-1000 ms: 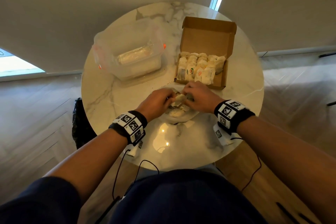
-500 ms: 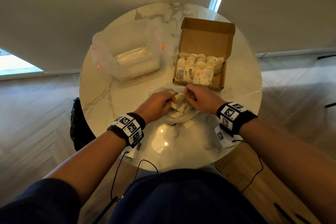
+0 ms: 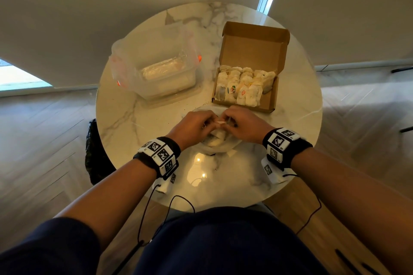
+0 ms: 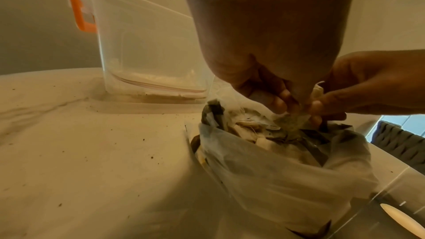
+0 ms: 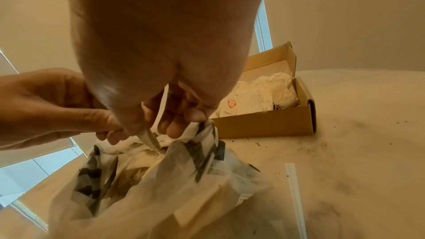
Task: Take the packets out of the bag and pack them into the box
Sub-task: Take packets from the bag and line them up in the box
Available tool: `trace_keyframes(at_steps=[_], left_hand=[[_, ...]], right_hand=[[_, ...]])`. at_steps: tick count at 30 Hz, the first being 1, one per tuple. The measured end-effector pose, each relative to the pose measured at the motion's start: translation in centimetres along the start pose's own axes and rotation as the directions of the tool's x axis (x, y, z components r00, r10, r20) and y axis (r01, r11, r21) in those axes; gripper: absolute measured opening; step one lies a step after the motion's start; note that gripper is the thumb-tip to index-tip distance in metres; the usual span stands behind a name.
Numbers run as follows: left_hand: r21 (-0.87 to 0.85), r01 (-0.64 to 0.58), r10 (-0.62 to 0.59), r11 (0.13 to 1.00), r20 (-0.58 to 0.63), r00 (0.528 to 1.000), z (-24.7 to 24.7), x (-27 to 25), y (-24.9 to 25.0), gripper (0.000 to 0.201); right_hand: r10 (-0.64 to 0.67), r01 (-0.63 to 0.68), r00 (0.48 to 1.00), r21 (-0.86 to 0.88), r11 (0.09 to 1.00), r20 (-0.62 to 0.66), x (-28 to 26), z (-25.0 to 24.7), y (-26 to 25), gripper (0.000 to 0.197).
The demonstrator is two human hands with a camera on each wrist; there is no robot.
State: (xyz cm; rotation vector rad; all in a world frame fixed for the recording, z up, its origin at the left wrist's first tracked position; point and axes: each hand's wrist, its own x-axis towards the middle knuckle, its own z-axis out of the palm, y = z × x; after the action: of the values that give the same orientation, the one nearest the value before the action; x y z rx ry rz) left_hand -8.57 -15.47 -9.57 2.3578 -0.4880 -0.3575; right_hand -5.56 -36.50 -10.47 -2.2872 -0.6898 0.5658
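Both hands meet over an open white plastic bag (image 3: 215, 144) near the table's front. My left hand (image 3: 209, 124) and right hand (image 3: 228, 121) together pinch one pale tea-bag packet (image 3: 220, 122) just above the bag's mouth. In the left wrist view the packet (image 4: 291, 121) hangs from both sets of fingertips, over more packets inside the bag (image 4: 276, 179). The right wrist view has the packet (image 5: 149, 136) edge-on above the bag (image 5: 161, 179). Behind the hands to the right, an open cardboard box (image 3: 267, 100) holds several packets (image 3: 241, 87).
A clear plastic container (image 3: 161, 69) with orange clips stands at the back left of the round marble table (image 3: 138, 118). Dark crumbs are scattered on the tabletop (image 5: 345, 134). A white strip (image 5: 295, 197) lies to the right of the bag. Cables hang from both wristbands.
Both hands have stayed over the bag, fingers working close together. The packet between them showed its broad white face before; now only a thin edge shows from above.
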Motion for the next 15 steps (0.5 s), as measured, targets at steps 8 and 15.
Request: trace_keyframes(at_steps=[8, 15], left_hand=[[0.111, 0.061, -0.071, 0.992, 0.094, 0.993, 2.1, 0.5, -2.0, 0.032], [0.390, -0.054, -0.018, 0.919, 0.179, 0.984, 3.4, 1.5, -2.8, 0.041]], right_hand=[[0.081, -0.082, 0.995, -0.019, 0.996, -0.053, -0.1, -0.5, 0.8, 0.011], [0.124, -0.123, 0.990, 0.016, 0.992, -0.061, -0.4, -0.3, 1.2, 0.014]])
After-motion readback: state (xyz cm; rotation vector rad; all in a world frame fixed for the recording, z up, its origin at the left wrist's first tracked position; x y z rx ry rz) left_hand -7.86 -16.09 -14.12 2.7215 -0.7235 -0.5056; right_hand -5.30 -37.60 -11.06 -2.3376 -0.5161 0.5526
